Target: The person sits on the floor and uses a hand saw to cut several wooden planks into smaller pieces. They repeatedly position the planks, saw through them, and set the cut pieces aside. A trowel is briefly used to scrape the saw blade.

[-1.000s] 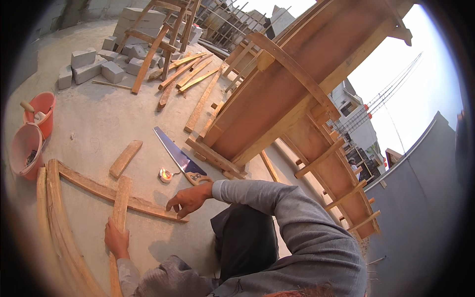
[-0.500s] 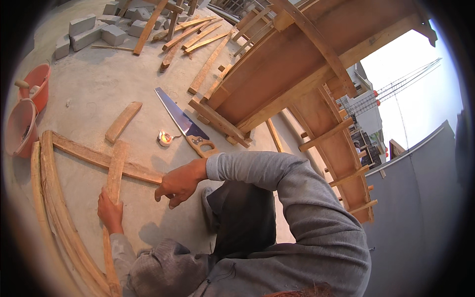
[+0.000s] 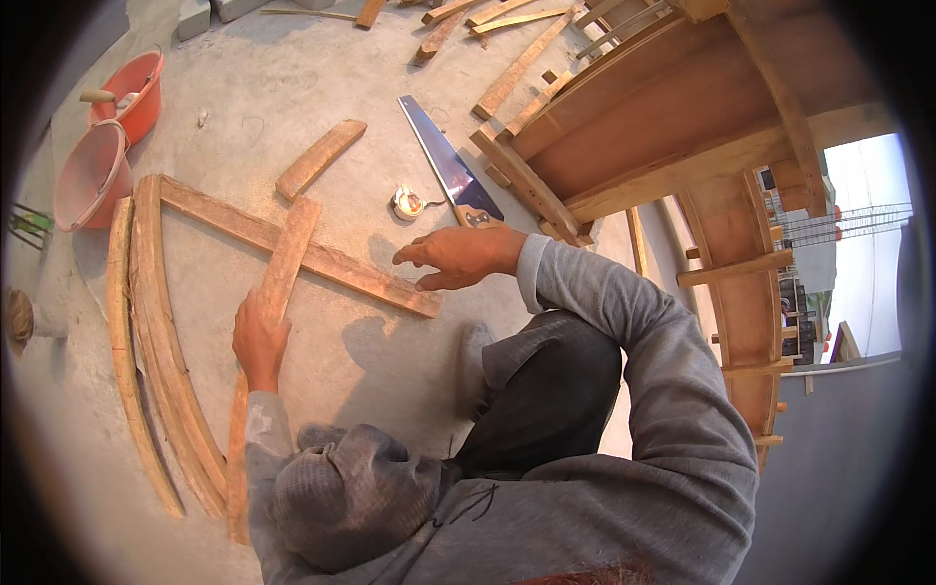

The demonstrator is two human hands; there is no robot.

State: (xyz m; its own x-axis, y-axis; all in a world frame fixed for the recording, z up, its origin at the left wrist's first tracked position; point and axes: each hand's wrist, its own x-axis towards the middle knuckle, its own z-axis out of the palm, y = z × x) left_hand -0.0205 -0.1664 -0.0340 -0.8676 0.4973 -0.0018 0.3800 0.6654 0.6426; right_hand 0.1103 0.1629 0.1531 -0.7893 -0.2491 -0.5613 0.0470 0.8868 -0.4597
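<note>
My left hand [image 3: 259,336] grips a long wooden plank [image 3: 297,234], which crosses over a horizontal board [image 3: 372,286]. My right hand [image 3: 458,256] is open above that board's right part, fingers apart and slightly bent. A handsaw [image 3: 439,156] with a blue blade and wooden handle lies just beyond it, beside a round tape measure [image 3: 409,202]. A short wood piece [image 3: 322,156] rests farther forward. Long strips [image 3: 161,322] lie to the left of my left hand.
Two red buckets [image 3: 93,180] stand at the left. A large wooden form [image 3: 663,117] with cross battens fills the upper right and continues down the right side [image 3: 731,244]. Loose timber [image 3: 526,63] and grey blocks [image 3: 195,19] lie at the back. A grey wall [image 3: 819,419] borders the right.
The view has tilted and turned, shifting the scene up and rightward. My right hand has moved off the board's end to above it. My left hand still grips the plank.
</note>
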